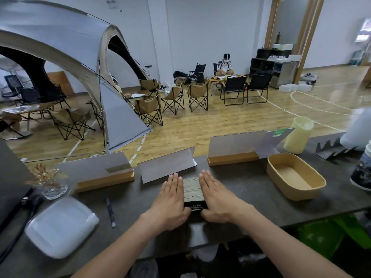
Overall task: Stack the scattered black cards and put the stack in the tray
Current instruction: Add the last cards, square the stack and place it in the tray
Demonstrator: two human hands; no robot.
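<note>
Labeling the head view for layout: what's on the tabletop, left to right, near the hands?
White plastic lid → pen → left hand → stack of black cards → right hand → tan tray. Both hands lie flat against the sides of the stack; the tray sits apart, further right.

2 bare forearms in frame, no sleeves visible up to the frame edge. Left hand (170, 199) and right hand (217, 197): no gloves, rings, watch or wristbands showing. Nails short, unpainted as far as visible. 4 fingers seen on each, thumbs partly hidden. No other clothing in view.
</note>
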